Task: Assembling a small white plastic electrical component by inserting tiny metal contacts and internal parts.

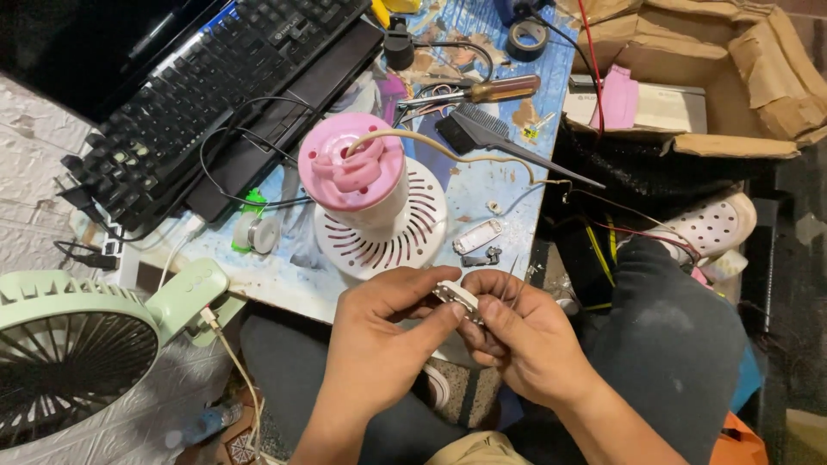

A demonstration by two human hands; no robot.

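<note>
Switch part [457, 297], small and white-grey, sits pinched between both hands just off the near edge of the table [482, 185]. Left hand [379, 340] grips it with thumb and forefinger, right hand [517, 336] curls around its other end. Just beyond them on the table stands a pink-and-white fan motor housing [370, 202], with a brush [482, 133], screwdriver [482, 90] and keyboard [215, 77] farther back. Green fan [77, 344] sits far left.

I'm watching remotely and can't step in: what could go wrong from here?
The small white part, pinched between left hand and right hand beyond the table edge, could drop toward the lap or floor. The loose small pieces near that edge might get knocked off by a wrist.
</note>
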